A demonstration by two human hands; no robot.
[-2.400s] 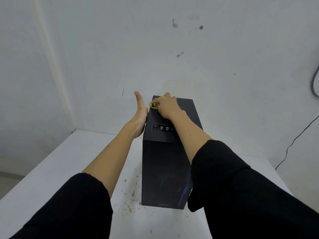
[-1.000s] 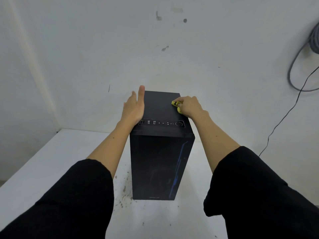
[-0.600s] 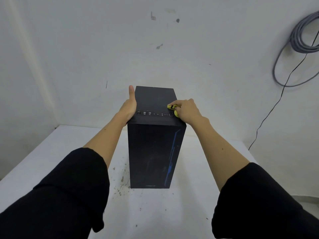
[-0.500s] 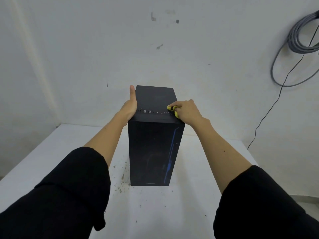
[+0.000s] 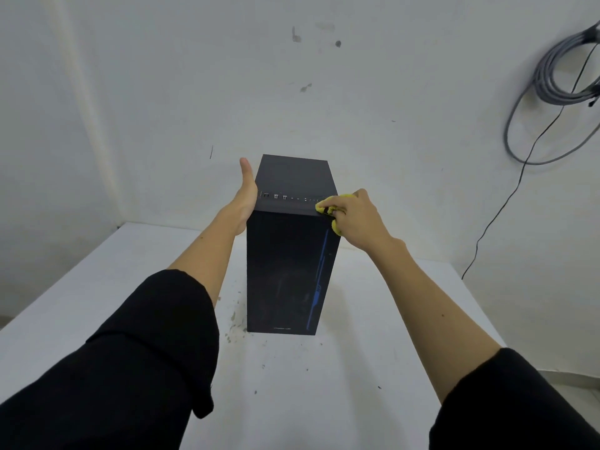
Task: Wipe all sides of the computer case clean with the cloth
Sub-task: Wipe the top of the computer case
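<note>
Cables (image 5: 552,89), grey and coiled, hang on the wall beyond the table's (image 5: 97,287) right edge, with a thin black cord trailing down past it. Dark specks stain the tabletop beside the computer case (image 5: 285,271), which stands upright near the middle, toward the far edge. The right hand (image 5: 360,222) has its fingers curled round a yellow cloth (image 5: 331,207), pressed on the case's top front right corner. The left hand (image 5: 245,198) lies flat against the case's upper left side, thumb straight; its fingers are hidden behind the case. Black sleeves (image 5: 146,352) cover the near edge.
</note>
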